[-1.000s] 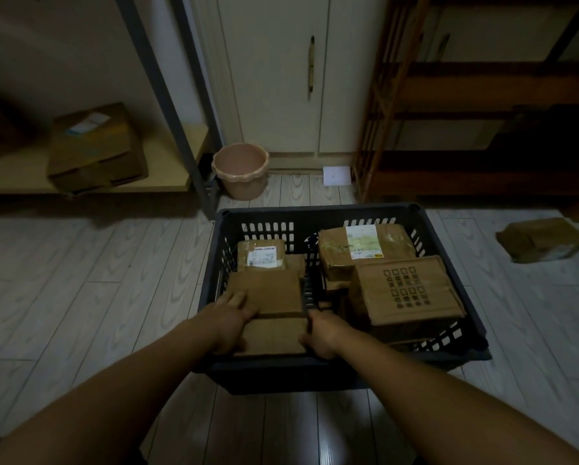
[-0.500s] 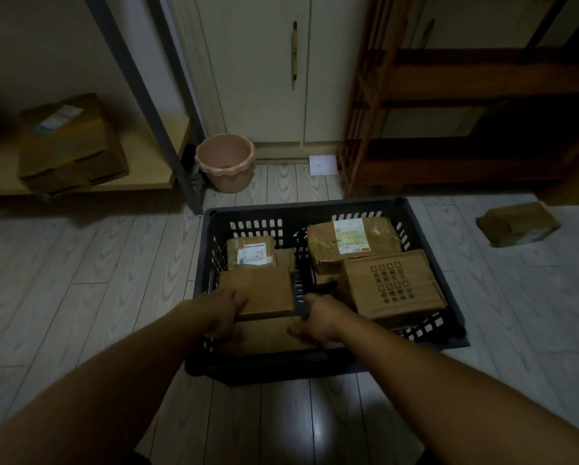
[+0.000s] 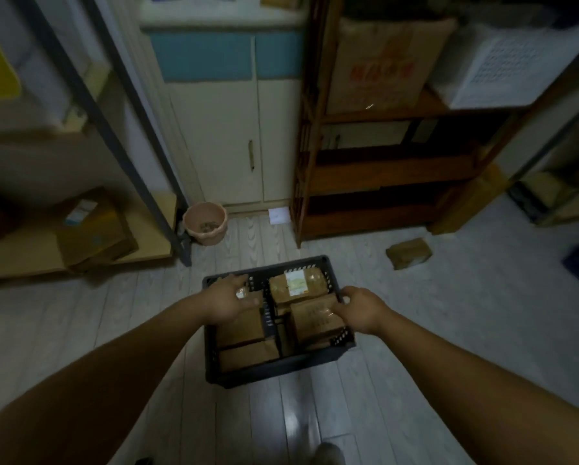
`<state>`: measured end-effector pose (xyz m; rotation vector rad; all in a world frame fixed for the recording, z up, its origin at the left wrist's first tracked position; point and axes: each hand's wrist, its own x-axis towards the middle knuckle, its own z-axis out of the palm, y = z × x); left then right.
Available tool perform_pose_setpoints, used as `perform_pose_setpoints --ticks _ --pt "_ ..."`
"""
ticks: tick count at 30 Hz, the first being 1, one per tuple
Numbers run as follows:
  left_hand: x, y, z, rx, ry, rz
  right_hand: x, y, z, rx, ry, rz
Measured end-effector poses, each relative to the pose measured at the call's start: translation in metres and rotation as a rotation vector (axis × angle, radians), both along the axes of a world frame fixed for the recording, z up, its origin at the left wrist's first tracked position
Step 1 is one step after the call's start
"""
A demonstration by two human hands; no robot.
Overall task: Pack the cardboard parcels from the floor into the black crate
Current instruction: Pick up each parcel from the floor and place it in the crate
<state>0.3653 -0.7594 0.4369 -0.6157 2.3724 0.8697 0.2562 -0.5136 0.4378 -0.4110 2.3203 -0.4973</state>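
Cardboard parcels [image 3: 309, 317] (boxy, taped) fill the slotted black crate [image 3: 274, 369].

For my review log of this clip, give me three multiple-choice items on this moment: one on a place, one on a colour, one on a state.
1. Where does the loose parcel lie?
A. on the floor right of the black crate
B. inside the bucket
C. on the wooden shelf

2. What colour is the bucket by the cabinet?
A. blue
B. pink
C. black

3. What are the left hand and right hand doing?
A. both lifting one parcel overhead
B. both spread over the crate, no parcel lifted
C. both resting on the floor

Key: 1 A, it sits on the pale floorboards beyond the crate's right side. 2 B, its wall and rim look pale pink. 3 B, the fingers are open above the packed parcels.
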Motion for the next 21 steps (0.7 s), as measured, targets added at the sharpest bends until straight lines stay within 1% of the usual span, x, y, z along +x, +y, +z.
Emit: perform_pose_setpoints --ticks 1,4,8,11,15,18,21 --pt "-0.005 0.015 0.025 0.012 0.010 -0.017 -0.002 0.017 0.021 0.011 0.018 -0.032" --pt "-0.024 0.061 0.083 -0.047 0.040 -0.089 -0.012 0.074 0.070 0.042 0.078 -0.130" --pt "-0.065 0.133 0.127 -0.037 0.133 -0.165 -0.041 0.158 0.117 0.063 0.166 -0.196" --pt "-0.103 0.194 0.144 -0.050 0.168 -0.205 -0.069 0.225 0.140 0.038 0.199 -0.233" --pt "-0.156 0.260 0.154 -0.076 0.156 -0.217 -0.105 0.306 0.161 0.037 0.227 -0.259" --pt "-0.185 0.297 0.160 -0.062 0.155 -0.204 -0.132 0.347 0.175 0.004 0.247 -0.279" --pt "-0.211 0.323 0.161 -0.064 0.154 -0.184 -0.162 0.369 0.178 -0.012 0.262 -0.294"
